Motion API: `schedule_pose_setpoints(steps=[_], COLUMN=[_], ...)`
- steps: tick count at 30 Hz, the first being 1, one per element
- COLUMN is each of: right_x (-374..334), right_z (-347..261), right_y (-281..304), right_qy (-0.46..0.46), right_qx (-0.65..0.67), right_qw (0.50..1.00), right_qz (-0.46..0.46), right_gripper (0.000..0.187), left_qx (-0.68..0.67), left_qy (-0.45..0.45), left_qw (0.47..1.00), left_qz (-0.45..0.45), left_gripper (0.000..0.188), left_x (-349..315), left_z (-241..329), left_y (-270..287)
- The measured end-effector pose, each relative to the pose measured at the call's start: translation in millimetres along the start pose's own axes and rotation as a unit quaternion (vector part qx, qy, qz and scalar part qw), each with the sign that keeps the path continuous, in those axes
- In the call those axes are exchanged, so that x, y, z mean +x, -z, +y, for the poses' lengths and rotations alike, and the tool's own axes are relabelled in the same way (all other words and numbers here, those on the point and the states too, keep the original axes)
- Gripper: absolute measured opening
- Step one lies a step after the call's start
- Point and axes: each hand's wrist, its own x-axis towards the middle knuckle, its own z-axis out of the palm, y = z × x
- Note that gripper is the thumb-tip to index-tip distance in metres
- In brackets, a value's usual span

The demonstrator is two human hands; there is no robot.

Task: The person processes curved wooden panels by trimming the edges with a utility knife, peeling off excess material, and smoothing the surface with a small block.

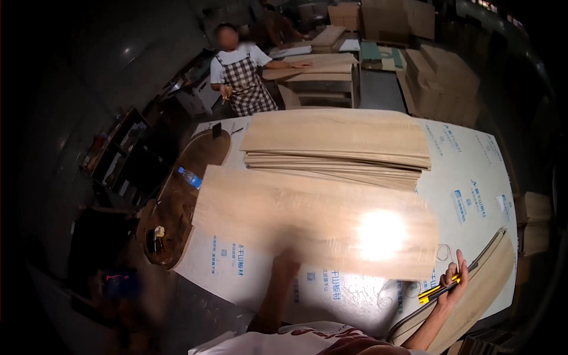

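Right hand (452,286) grips a slim tool (432,293), left (287,264) beside rectangular wood-grained sheet (313,204).

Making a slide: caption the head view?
Right hand's fingers hold a yellow-black tool; left hand at a broad wooden sheet.

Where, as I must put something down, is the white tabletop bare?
The white tabletop is bare between the board stack and the tabletop's right edge; also front left, between the oval brown panel and left forearm, below the front board. Crowded: the middle, under boards, and front right, with a curved panel and the right hand holding a yellow-black tool.
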Motion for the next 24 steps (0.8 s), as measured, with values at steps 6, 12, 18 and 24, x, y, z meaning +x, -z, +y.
schedule_pose_setpoints(steps=[6, 12, 18, 24], right_x=[-2, -12, -19, -25], right_z=[25, 71, 78, 76], right_y=[48, 43, 49, 70], right_qy=[-0.058, -0.172, -0.148, -0.152], right_qx=[-0.054, -0.046, -0.09, -0.103], right_qw=[0.985, 0.974, 0.972, 0.962], right_qz=[0.155, 0.143, 0.159, 0.205], right_gripper=[0.04, 0.033, 0.033, 0.032], left_qx=[0.064, 0.122, 0.046, 0.067], left_qy=[-0.051, -0.079, -0.046, -0.034], left_qw=[0.992, 0.989, 0.998, 0.996], left_qz=[0.099, -0.016, -0.003, 0.056], left_gripper=[0.043, 0.049, 0.045, 0.046], left_x=[111, 239, 361, 393], left_z=[-2, 19, 15, 6], left_y=[-151, -199, -178, -172])
